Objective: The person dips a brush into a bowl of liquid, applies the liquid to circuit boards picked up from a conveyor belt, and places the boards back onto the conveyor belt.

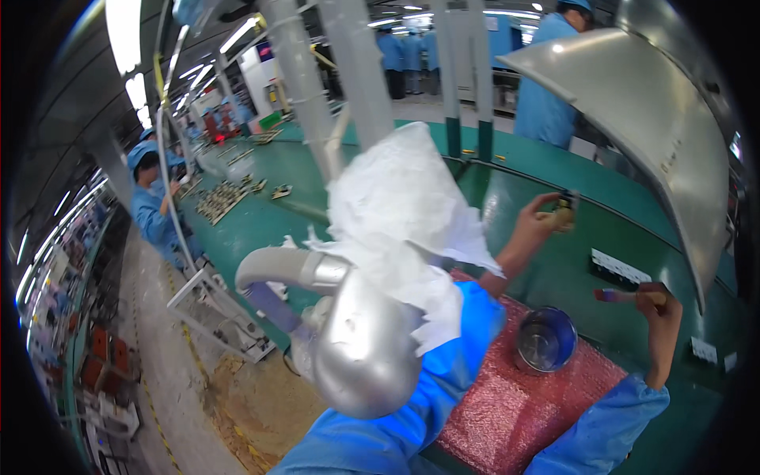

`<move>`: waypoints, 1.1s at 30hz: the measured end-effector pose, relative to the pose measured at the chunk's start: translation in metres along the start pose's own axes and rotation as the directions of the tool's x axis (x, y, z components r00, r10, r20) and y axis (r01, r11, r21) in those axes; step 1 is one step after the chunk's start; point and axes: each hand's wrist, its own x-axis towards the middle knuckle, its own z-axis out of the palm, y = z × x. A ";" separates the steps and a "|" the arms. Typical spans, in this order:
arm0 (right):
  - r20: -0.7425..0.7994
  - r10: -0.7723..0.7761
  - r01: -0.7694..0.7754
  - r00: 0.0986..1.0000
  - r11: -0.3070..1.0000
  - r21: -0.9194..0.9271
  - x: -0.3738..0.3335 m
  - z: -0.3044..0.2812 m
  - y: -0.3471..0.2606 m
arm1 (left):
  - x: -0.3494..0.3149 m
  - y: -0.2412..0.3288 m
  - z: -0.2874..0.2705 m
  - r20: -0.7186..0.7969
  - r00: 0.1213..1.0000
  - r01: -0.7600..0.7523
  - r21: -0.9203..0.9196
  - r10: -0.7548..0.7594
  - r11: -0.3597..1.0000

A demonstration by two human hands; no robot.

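Observation:
My left hand (535, 226) reaches past the metal duct and pinches a small circuit board (565, 212) with dark and tan parts, held up above the green bench. In my right hand (663, 317), the fingers close round the light handle of a small brush (621, 296), its reddish end pointing left. The brush and the board are apart. Between my forearms an open metal cup (546, 340) stands upright on pink bubble wrap (507, 396). It seems to hold some clear liquid, though I cannot be sure.
A silver rounded duct head (368, 348) and crumpled white sheeting (404, 198) stand beside my left arm. A large metal hood (657, 111) hangs at the right. White strips (621, 267) lie on the green bench (285, 158). Several boards (222, 199) lie far left, near a co-worker (154, 210).

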 end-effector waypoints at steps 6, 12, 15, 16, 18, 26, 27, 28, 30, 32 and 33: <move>0.089 0.126 -0.136 0.988 0.983 0.120 -0.007 0.007 -0.018 | -0.022 -0.009 -0.026 0.203 0.971 0.215 -0.519 -0.125 0.827; 0.302 0.160 -0.149 0.940 0.987 -0.057 -0.001 0.040 -0.026 | -0.031 -0.001 -0.026 0.349 0.916 0.390 -0.665 -0.196 0.637; 0.353 0.131 -0.100 0.927 0.989 -0.106 0.000 0.050 -0.026 | -0.032 0.001 -0.018 0.351 0.911 0.413 -0.737 -0.218 0.535; 0.396 0.152 -0.115 0.906 0.987 -0.115 0.001 0.053 -0.026 | -0.033 0.001 -0.015 0.345 0.915 0.403 -0.783 -0.209 0.474; 0.418 0.142 -0.077 0.897 0.983 -0.168 0.001 0.061 -0.022 | -0.033 0.001 -0.013 0.341 0.918 0.396 -0.822 -0.205 0.409; 0.454 0.049 0.071 0.890 0.967 -0.244 0.001 0.079 0.002 | -0.033 0.009 -0.010 0.234 0.953 0.292 -0.879 -0.194 0.377; 0.438 0.050 0.071 0.898 0.964 -0.256 0.001 0.081 0.001 | -0.032 0.008 -0.012 0.243 0.950 0.302 -0.878 -0.198 0.371; 0.421 0.052 0.070 0.906 0.961 -0.269 0.002 0.081 0.001 | -0.032 0.006 -0.015 0.254 0.952 0.302 -0.875 -0.173 0.379; 0.410 0.056 0.058 0.910 0.964 -0.260 0.003 0.077 -0.004 | -0.032 0.007 -0.014 0.254 0.953 0.299 -0.871 -0.163 0.390; 0.402 0.055 0.051 0.914 0.967 -0.248 0.004 0.075 -0.005 | -0.032 0.006 -0.016 0.274 0.948 0.316 -0.864 -0.162 0.392; 0.342 0.051 0.025 0.938 0.976 -0.214 0.005 0.074 -0.004 | -0.032 0.006 -0.016 0.285 0.945 0.326 -0.858 -0.161 0.397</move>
